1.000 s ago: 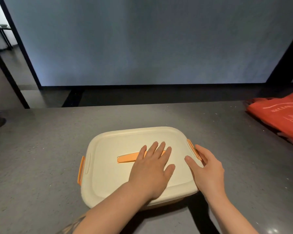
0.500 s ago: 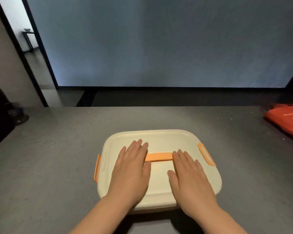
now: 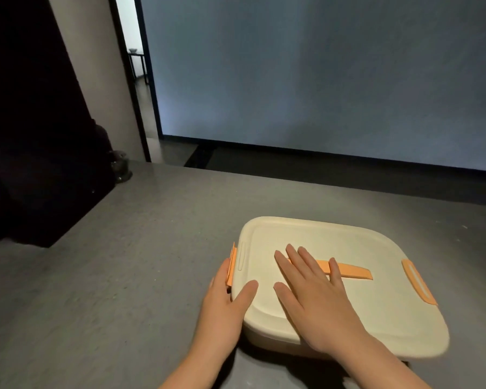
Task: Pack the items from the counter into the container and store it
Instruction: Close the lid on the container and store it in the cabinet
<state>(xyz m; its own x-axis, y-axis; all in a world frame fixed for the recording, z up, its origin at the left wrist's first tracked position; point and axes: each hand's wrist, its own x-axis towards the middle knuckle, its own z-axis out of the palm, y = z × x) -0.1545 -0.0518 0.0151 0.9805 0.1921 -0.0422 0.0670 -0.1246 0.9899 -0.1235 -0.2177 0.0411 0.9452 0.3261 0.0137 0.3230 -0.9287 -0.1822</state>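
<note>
A cream container (image 3: 376, 313) with its lid on sits on the grey counter (image 3: 124, 276). The lid has an orange handle strip (image 3: 351, 272) across its middle and an orange clasp on each side. My right hand (image 3: 317, 299) lies flat on the lid, fingers spread over the handle strip. My left hand (image 3: 225, 301) is at the container's left edge, fingers against the left clasp (image 3: 232, 263) and thumb resting on the lid. The right clasp (image 3: 418, 282) lies down against the lid. The contents are hidden under the lid.
A dark block (image 3: 40, 178) stands at the counter's left end with a small dark jar (image 3: 121, 167) behind it. Beyond the counter's far edge are a dark floor strip, a large pale wall (image 3: 320, 66) and a doorway (image 3: 135, 60) at the left.
My left hand has slid off the lid top to the left clasp. My right hand has shifted left over the handle. The view has swung left, and the red bag is out of sight.
</note>
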